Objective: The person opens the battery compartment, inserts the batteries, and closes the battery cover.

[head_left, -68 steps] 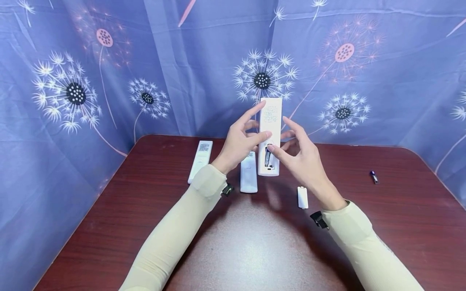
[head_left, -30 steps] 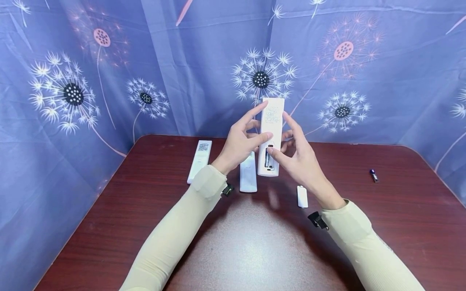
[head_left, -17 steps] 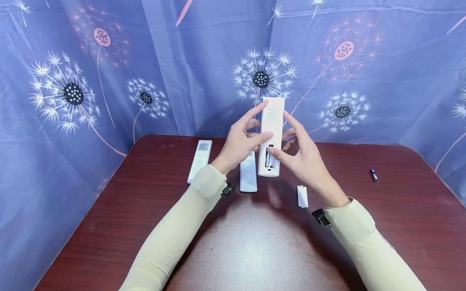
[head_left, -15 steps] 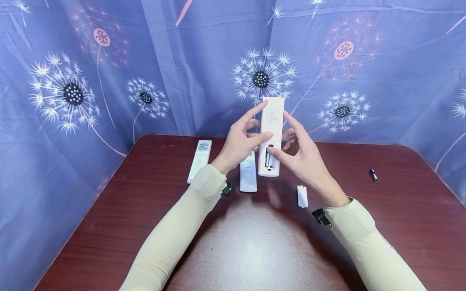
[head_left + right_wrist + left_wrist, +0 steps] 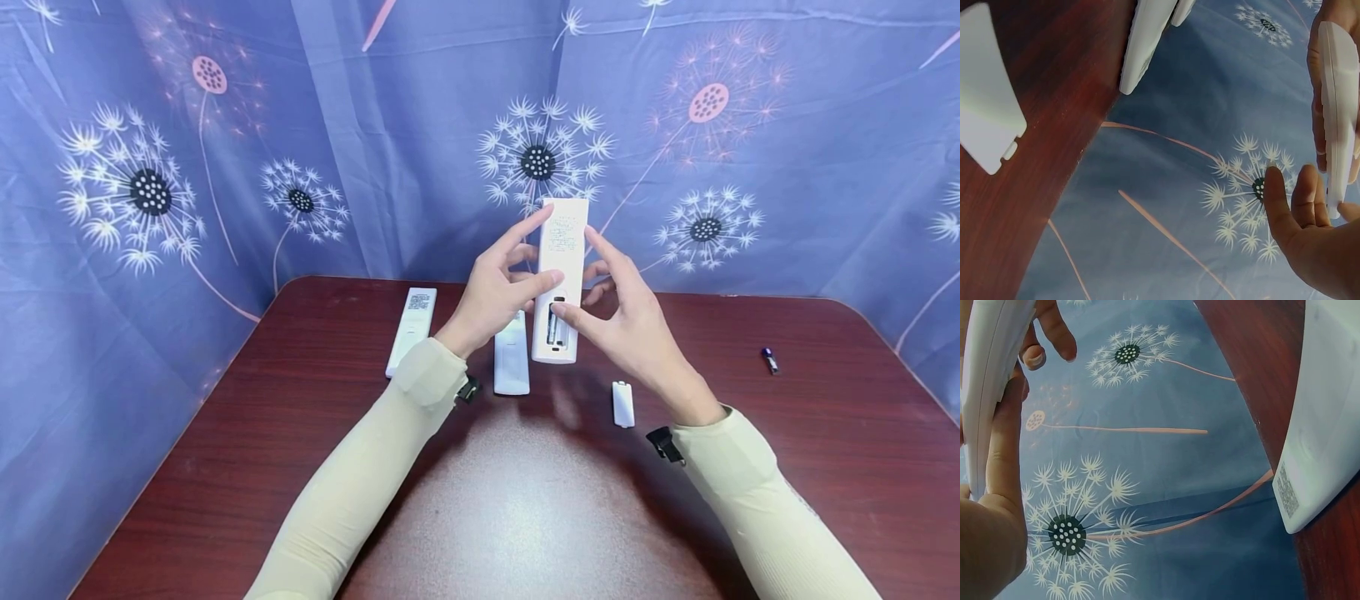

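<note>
A white remote control (image 5: 564,267) is held up above the table, its back toward the head camera and its battery compartment uncovered. My left hand (image 5: 491,292) grips it from the left, thumb across the back and index finger along the upper edge. One battery (image 5: 552,327) shows in the compartment. My right hand (image 5: 630,325) presses its thumb at the compartment's upper end. In the right wrist view, the index finger (image 5: 1282,209) of that hand stands apart from the remote. The white battery cover (image 5: 622,405) lies on the table below the right hand.
Two more white remotes lie face down, one at the left (image 5: 412,333) and one behind the left wrist (image 5: 512,358). A small battery (image 5: 770,361) lies at the right of the dark red table (image 5: 750,333). A blue dandelion-print curtain (image 5: 420,125) hangs behind.
Both hands and the remote have shifted slightly right. The right thumb has slid a little lower at the compartment's top, and the right forearm has moved slightly outward. The things on the table stay put.
</note>
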